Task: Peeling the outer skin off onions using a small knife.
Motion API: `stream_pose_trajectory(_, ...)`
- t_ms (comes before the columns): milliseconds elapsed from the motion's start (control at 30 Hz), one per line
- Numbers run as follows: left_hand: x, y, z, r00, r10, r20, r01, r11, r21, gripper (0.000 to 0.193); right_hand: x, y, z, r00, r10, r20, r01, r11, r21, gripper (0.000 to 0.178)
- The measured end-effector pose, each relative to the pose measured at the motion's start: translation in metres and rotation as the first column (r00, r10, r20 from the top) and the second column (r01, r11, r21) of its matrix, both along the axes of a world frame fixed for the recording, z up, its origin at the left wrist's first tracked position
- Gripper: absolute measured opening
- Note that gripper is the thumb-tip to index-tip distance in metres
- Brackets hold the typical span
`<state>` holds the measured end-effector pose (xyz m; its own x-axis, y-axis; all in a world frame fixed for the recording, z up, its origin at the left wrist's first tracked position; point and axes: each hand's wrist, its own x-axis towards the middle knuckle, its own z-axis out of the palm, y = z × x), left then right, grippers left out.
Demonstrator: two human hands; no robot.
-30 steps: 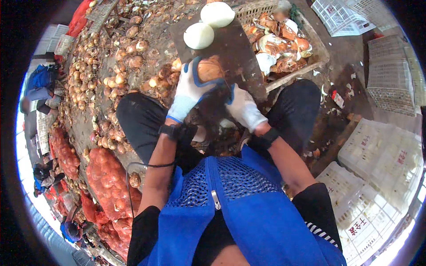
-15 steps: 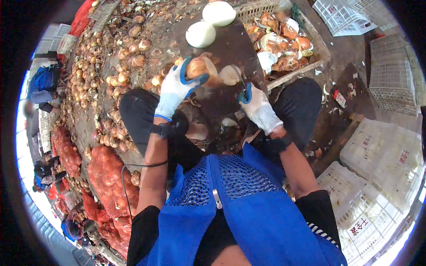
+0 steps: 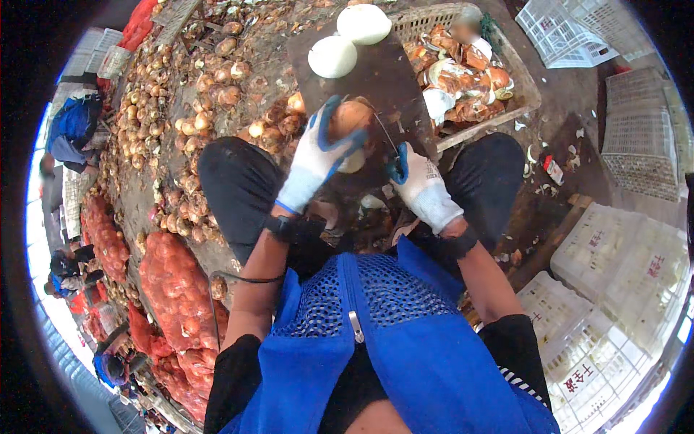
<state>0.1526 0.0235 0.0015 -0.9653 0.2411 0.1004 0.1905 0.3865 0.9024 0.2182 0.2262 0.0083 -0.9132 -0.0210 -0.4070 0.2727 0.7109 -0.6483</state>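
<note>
My left hand (image 3: 312,158), in a white and blue glove, is closed around a brown-skinned onion (image 3: 350,120). In my right hand (image 3: 421,186), gloved the same way, is a knife (image 3: 385,133), its thin blade reaching up to the right side of that onion. A pale, peeled-looking onion piece (image 3: 353,160) shows just under my left fingers, partly hidden. All this is over a dark board (image 3: 394,79) between my knees. Two peeled white onions, one nearer (image 3: 332,56) and one farther (image 3: 363,24), rest on the board's far end.
Right of the board stands a plastic crate (image 3: 486,124) with onion skins and scraps. Loose onions (image 3: 144,108) cover the ground at left, with red mesh sacks (image 3: 173,286) of onions nearer. White crates (image 3: 603,249) stand at right. Several people (image 3: 72,126) are at the far left.
My left hand has moved right with the onion, bringing it against the knife blade. The pale piece now lies lower, under my left fingers. My right hand has barely moved.
</note>
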Motion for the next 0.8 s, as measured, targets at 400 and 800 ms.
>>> stream_pose_trajectory(400, -0.014, 0.004, -0.01, 0.984, -0.146, -0.098, 0.146, 0.989, -0.01, 0.07, -0.015, 0.011, -0.002, 0.991, 0.036, -0.126, -0.065, 0.971, -0.231, 0.042)
stream_pose_trajectory(800, -0.004, 0.021, -0.005, 1.0, -0.009, 0.01, 0.009, 0.999, -0.049, 0.081, -0.023, 0.008, -0.018, 0.996, -0.008, -0.09, -0.02, 0.952, -0.305, 0.043)
